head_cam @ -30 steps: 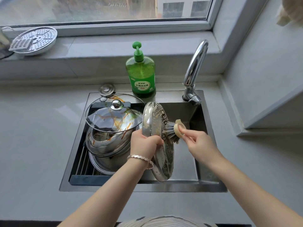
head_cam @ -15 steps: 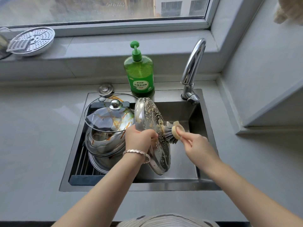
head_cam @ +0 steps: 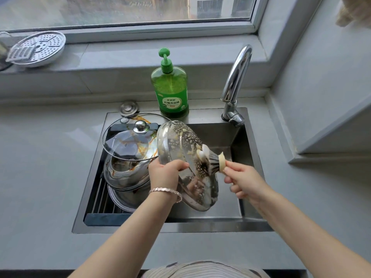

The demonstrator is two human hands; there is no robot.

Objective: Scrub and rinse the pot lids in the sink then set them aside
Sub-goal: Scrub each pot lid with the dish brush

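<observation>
While sudsy, domed glass lid (head_cam: 186, 157) against bristly brush (head_cam: 213, 161).

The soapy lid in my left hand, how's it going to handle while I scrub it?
Probably slippery: suds cover the lid where the left hand pinches its edge, so the grip could slide. It looks like glass, so likely rigid, somewhat heavy and breakable against the sink. The brush pressing sideways may twist it.

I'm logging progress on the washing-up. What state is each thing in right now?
Soapy lid: held on edge over the sink, being scrubbed.
Brush: pressed against that lid.
Glass lid: greasy, tilted on the pots.
Faucet: no water running.
Left hand: gripping the soapy lid.
Right hand: holding the brush.
</observation>
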